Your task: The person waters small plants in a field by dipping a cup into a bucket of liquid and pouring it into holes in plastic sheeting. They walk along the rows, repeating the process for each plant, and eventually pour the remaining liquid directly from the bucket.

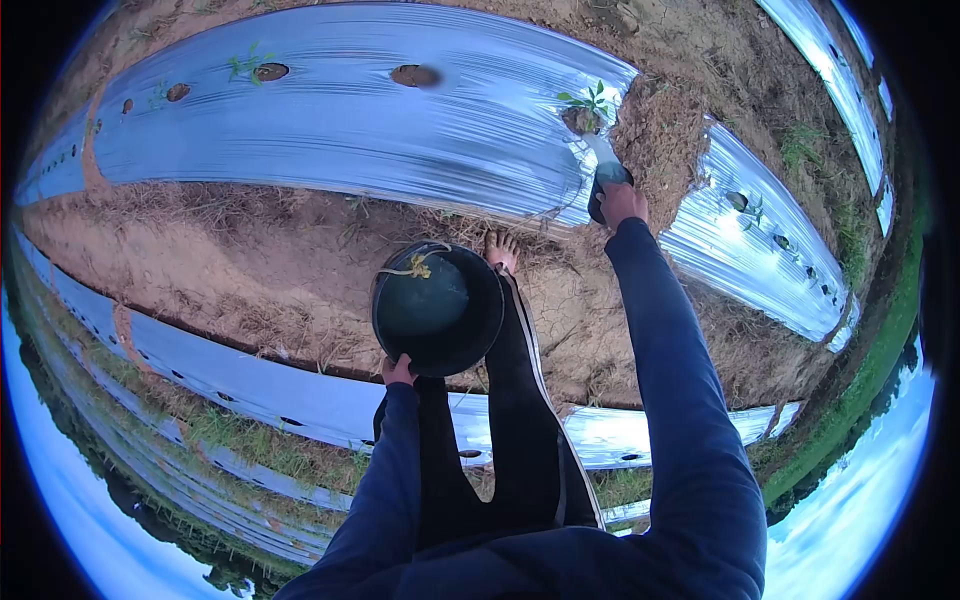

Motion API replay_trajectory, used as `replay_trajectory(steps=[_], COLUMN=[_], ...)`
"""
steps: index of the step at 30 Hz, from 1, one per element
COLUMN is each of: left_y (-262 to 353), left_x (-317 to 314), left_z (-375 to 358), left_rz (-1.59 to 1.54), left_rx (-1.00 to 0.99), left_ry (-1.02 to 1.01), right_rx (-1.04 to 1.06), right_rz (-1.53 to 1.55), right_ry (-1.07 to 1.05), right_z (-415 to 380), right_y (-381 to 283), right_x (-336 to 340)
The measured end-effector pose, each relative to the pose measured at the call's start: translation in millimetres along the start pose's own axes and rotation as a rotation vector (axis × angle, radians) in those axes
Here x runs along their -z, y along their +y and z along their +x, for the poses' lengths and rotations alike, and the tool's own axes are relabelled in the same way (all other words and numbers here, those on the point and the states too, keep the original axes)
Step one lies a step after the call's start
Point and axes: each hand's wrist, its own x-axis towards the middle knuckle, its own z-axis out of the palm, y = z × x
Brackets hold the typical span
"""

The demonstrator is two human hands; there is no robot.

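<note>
My left hand (398, 369) grips the near rim of a dark bucket (490, 325), fingers partly hidden. The bucket has a rope handle (408, 270) with a yellowish knot, and greenish liquid shows inside. At the bed's edge, my right hand (625, 203) is closed around a dark cup (606, 183), tilted away from me. A pale stream of water (600, 148) runs from the cup toward a small green seedling (590, 102). That seedling stands in a hole in the silvery plastic mulch (330, 120).
Bare soil (655, 140) breaks the mulch just right of the cup. More holes, such as one hole (270, 72) beside a seedling, line the bed. My bare foot (503, 250) is on the dirt path (250, 245) beside the bucket. Further mulched rows (270, 385) lie behind me.
</note>
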Motion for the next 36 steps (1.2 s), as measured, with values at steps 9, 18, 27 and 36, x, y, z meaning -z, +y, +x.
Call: replay_trajectory(steps=[9,18,27,36], left_y=[-2.6,174.6,317.8,493.2], left_x=[19.5,108.2,215.4,308.2], left_z=[35.7,71.7,156.7,272.3], left_rz=[0.151,0.288,-0.214,-0.522], left_rx=[-0.253,-0.244,-0.146,-0.059], left_ry=[0.04,-0.127,0.152,0.281], right_rx=[-0.003,-0.044,0.161,0.264], right_rz=[0.187,0.132,0.226,0.172], right_ry=[0.293,0.172,0.241,0.222], right_z=[-61.5,-140.1,-100.1,45.5], right_y=[-84.2,-297.0,-503.1,-650.1], right_x=[29.6,108.1,157.9,215.9])
